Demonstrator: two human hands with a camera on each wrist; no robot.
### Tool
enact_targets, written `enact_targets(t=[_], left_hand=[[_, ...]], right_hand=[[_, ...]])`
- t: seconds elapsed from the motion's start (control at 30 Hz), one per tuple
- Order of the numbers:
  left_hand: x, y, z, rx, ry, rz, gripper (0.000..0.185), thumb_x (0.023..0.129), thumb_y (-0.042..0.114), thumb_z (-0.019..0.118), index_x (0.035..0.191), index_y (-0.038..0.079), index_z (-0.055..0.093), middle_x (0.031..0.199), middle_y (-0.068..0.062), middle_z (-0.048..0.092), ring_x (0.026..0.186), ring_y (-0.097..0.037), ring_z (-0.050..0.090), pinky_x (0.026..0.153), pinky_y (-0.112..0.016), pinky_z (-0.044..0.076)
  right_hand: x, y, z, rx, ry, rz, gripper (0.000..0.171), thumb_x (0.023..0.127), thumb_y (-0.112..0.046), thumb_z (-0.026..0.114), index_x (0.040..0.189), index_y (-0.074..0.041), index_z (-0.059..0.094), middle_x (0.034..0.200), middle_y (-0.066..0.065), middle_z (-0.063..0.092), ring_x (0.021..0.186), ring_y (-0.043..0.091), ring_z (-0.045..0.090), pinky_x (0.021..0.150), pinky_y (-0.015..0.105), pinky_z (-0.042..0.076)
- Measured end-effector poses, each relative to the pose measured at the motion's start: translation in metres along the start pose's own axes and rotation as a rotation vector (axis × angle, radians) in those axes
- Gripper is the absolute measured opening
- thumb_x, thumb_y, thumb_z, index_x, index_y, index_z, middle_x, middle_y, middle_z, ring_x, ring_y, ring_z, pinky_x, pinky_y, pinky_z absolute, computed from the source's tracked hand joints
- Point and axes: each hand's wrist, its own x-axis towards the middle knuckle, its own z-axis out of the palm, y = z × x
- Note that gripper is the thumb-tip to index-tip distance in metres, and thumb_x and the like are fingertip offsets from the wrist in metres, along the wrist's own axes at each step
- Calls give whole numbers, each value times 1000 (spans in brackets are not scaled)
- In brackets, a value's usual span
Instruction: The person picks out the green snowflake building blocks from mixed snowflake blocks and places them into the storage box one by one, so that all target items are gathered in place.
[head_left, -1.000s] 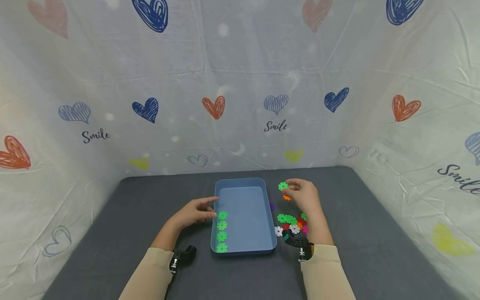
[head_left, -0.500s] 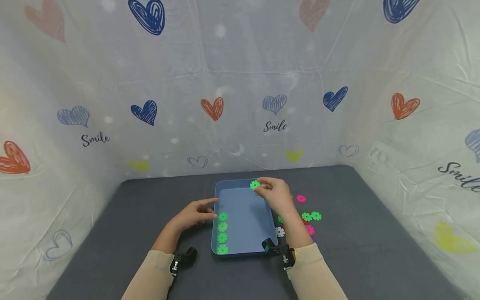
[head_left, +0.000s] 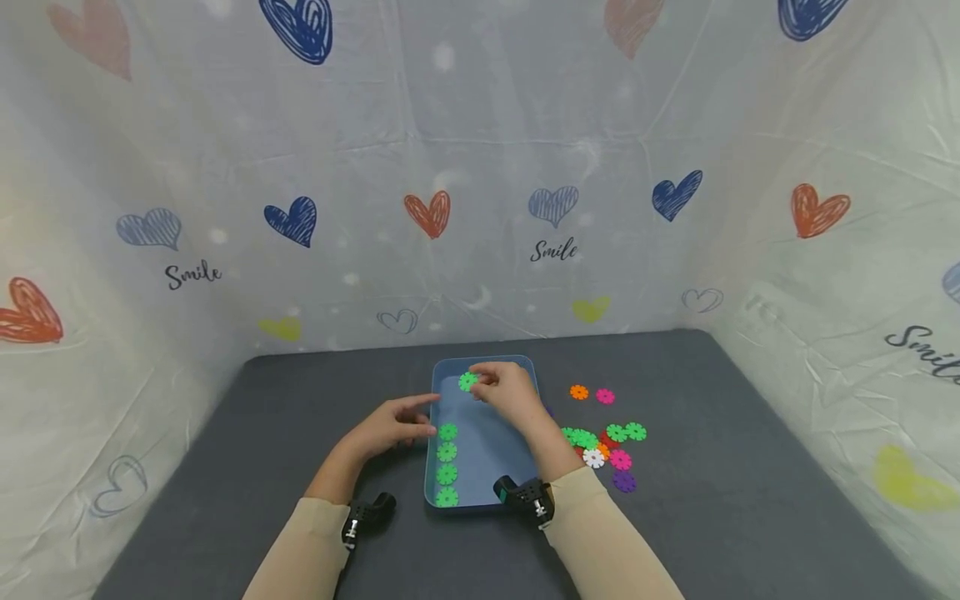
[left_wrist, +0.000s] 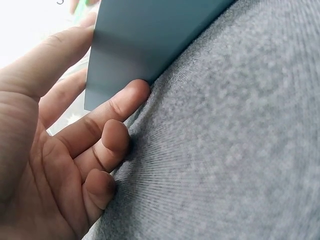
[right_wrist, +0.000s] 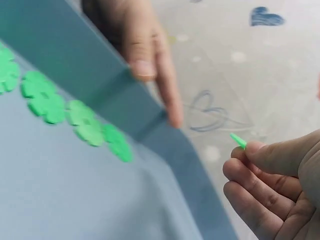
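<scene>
A blue tray (head_left: 517,367) lies on the dark grey table, with a row of green snowflake discs (head_left: 447,464) along its left inner side; the discs (right_wrist: 75,117) also show in the right wrist view. My right hand (head_left: 504,390) hovers over the tray's far part and pinches one green disc (head_left: 468,382) at its fingertips; only its edge (right_wrist: 238,140) shows in the right wrist view. My left hand (head_left: 397,425) rests on the table with straight fingers (left_wrist: 107,112) touching the tray's left wall (left_wrist: 145,40).
A loose heap of discs (head_left: 600,442) in green, red, white, pink, orange and purple lies right of the tray. An orange disc (head_left: 578,392) and a pink disc (head_left: 605,397) lie apart behind it. Heart-printed cloth walls close off three sides.
My right hand has carried the green disc leftward from the heap side to above the tray's far left part. The left hand has stayed at the tray's left wall.
</scene>
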Motion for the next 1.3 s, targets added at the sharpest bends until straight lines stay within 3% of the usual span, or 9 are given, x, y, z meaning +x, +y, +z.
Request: enact_targets(t=[0.23, 0.47, 0.6, 0.83, 1.03, 1.13, 1.3], left_hand=[[1, 1, 2, -9, -21, 9, 66, 94, 29, 77, 153, 14, 51, 100, -6, 69, 67, -21, 54, 51, -32, 37], [1, 1, -1, -14, -23, 7, 66, 95, 29, 77, 153, 14, 50, 100, -7, 69, 67, -22, 54, 52, -32, 39], [0, 1, -1, -16, -29, 9, 68, 94, 30, 77, 154, 13, 49, 101, -7, 70, 67, -21, 55, 52, -32, 39], [0, 0, -1, -38, -38, 24, 69, 95, 29, 77, 154, 11, 48, 101, -7, 70, 67, -20, 54, 52, -31, 40], [0, 0, -2, -36, -37, 30, 68, 95, 29, 77, 154, 12, 48, 101, -7, 70, 67, -20, 54, 51, -31, 39], [0, 0, -2, -31, -36, 34, 68, 95, 29, 77, 154, 12, 48, 101, -7, 70, 67, -21, 54, 51, -31, 39], [-1, -1, -2, -30, -34, 31, 67, 95, 28, 76, 154, 12, 48, 100, -7, 69, 67, -20, 53, 52, -31, 39]], right_hand=[[7, 7, 20, -107, -37, 22, 31, 95, -11, 74, 125, -3, 73, 88, 1, 72, 73, 15, 66, 63, 31, 50], [12, 14, 29, -213, -64, 42, 25, 95, -13, 75, 119, -8, 76, 91, 0, 73, 84, 15, 66, 77, 38, 53], [13, 20, 33, -232, -110, 26, 22, 96, -11, 73, 118, -6, 77, 93, 2, 74, 85, 16, 66, 78, 38, 53], [10, 20, 34, -150, -222, 64, 29, 101, -10, 67, 128, -2, 71, 104, 7, 74, 63, 14, 63, 62, 31, 50], [8, 16, 33, -177, -224, 58, 30, 101, -8, 65, 130, -3, 70, 107, 8, 73, 59, 11, 61, 57, 28, 47], [7, 12, 32, -213, -245, 56, 33, 100, -9, 67, 132, -4, 69, 113, 9, 73, 61, 12, 64, 65, 32, 51], [1, 4, 26, -256, -339, 53, 43, 99, -13, 69, 141, -8, 63, 132, 12, 67, 70, 13, 69, 89, 44, 52]])
